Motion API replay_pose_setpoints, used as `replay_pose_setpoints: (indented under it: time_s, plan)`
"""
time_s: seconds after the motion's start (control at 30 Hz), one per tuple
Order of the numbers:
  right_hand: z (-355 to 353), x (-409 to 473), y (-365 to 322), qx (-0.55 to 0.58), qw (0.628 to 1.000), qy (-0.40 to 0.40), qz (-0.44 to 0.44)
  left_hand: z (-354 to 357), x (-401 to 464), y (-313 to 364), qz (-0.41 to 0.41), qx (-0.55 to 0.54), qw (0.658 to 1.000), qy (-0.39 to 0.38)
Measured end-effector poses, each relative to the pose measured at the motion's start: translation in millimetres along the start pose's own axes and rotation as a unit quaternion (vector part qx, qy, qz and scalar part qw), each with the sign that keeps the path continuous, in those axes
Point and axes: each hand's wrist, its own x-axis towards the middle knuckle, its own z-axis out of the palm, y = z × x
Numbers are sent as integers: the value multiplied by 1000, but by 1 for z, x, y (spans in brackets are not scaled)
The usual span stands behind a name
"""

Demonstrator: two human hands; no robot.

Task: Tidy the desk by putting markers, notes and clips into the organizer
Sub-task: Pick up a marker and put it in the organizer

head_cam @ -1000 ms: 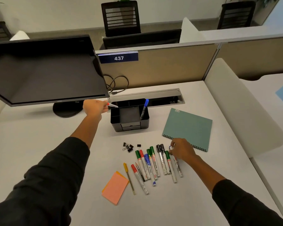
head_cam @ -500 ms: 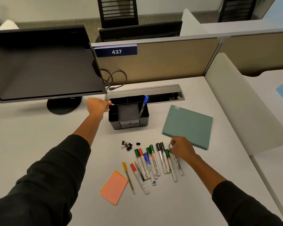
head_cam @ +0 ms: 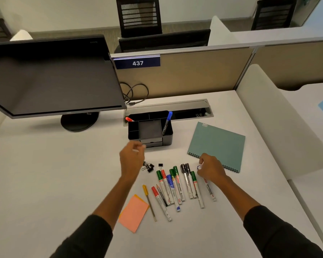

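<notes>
Markers (head_cam: 177, 185) are lying in a loose row on the table (head_cam: 45, 174), long axes running roughly toward and away from the person, caps pointing at the organizer (head_cam: 151, 130) beyond them. The right hand (head_cam: 211, 168) is resting on the row's right end, fingers curling around the cap end of the rightmost marker (head_cam: 210, 190), apparently gripping it. The left hand (head_cam: 131, 159) is hanging loosely open and empty, between organizer and binder clips (head_cam: 148, 167), just left of the row. Judging by reach, the right hand is nearer that marker; the organizer is lying ahead and to its left.
</notes>
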Motion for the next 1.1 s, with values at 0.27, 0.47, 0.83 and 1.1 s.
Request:
replay_pose_setpoints:
  time_s: [0.27,0.47,0.83,1.1]
  plan:
    - [-32,4,-16,-22,999,35,-25,23,-92,-45,-146,138,967,-158]
    - [-88,18,-55,14,989,130,-74,25,-104,-51,-147,182,956,-178]
    - [-110,24,-119,174,920,289,-198,26,-104,-47,-147,193,953,-182]
    - [-79,51,-132,183,939,223,-186,26,-103,-44,-118,230,948,-187]
